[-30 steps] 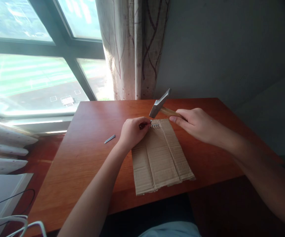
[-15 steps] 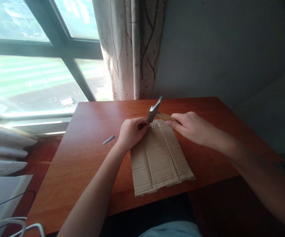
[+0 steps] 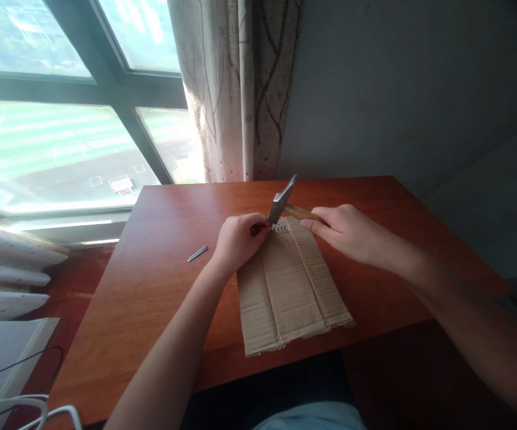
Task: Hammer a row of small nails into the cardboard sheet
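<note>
The right hand [image 3: 346, 230] is closed around the wooden handle of a hammer [image 3: 284, 202], gripping it close behind the steel head, whose face sits just above the far edge of a flattened sheet of corrugated cardboard [image 3: 287, 286]. The left hand [image 3: 239, 240] is pinched shut on something small and dark at that same edge, right beside the hammer face; it looks like a nail, but it is too small to tell for sure. A row of small marks or nail heads [image 3: 281, 227] shows there on the cardboard.

With the fingertips this near the striking face, short, light taps suit best, the hammer face kept square, and the pinching fingers kept low and off to the side.

A loose nail [image 3: 197, 253] lies on the red-brown wooden table [image 3: 159, 286], well apart to the left.
</note>
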The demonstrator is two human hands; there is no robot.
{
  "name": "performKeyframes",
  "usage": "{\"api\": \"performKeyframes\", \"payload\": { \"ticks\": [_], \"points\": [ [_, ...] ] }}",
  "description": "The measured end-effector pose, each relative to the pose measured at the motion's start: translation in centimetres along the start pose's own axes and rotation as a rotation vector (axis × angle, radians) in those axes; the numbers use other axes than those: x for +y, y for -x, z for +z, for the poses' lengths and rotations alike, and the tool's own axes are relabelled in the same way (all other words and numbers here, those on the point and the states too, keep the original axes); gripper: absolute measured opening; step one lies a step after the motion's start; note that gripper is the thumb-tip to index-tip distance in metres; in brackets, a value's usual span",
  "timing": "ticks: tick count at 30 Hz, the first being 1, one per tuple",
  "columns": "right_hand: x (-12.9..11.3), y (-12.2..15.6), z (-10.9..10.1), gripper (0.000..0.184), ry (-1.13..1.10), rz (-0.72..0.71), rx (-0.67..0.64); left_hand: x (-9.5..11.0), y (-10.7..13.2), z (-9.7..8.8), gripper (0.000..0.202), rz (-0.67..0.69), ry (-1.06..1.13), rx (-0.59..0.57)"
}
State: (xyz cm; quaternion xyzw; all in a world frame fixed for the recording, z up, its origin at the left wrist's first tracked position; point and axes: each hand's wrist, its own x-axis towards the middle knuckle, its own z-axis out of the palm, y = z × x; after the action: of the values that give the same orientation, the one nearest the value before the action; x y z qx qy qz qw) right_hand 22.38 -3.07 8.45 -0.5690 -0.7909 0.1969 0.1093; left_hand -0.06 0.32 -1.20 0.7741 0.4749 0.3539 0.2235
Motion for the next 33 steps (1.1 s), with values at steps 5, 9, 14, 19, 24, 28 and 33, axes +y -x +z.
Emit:
{"api": "performKeyframes", "payload": {
  "ticks": [5, 9, 14, 19, 24, 28, 33],
  "points": [
    [-0.1, 0.1, -0.3, 0.045, 0.003, 0.002, 0.028, 0.5, 0.0, -0.5, 0.010, 0.010, 0.087, 0.013],
    [0.0, 0.1, -0.6, 0.044, 0.015, 0.007, 0.052, 0.7, 0.0, -1.3, 0.010, 0.040, 0.130, 0.123],
    [0.0, 0.1, -0.7, 0.046, 0.025, 0.012, 0.054, 0.1, 0.0, -1.7, 0.026, 0.090, -0.044, 0.028],
    [-0.2, 0.3, -0.8, 0.045, 0.018, 0.008, 0.059, -0.2, 0.1, -1.3, 0.029, -0.001, -0.141, -0.142],
    [-0.2, 0.2, -0.7, 0.044, 0.009, 0.005, 0.080, 0.2, 0.2, -1.5, 0.030, -0.087, -0.120, -0.177],
    [0.0, -0.1, 0.1, 0.044, 0.030, 0.015, -0.001, 0.3, 0.1, -1.6, 0.030, -0.108, -0.108, -0.192],
    [0.0, -0.1, 0.6, 0.046, 0.035, 0.019, -0.003, 0.1, 0.1, -1.6, 0.030, -0.119, -0.101, -0.196]
  ]
}}
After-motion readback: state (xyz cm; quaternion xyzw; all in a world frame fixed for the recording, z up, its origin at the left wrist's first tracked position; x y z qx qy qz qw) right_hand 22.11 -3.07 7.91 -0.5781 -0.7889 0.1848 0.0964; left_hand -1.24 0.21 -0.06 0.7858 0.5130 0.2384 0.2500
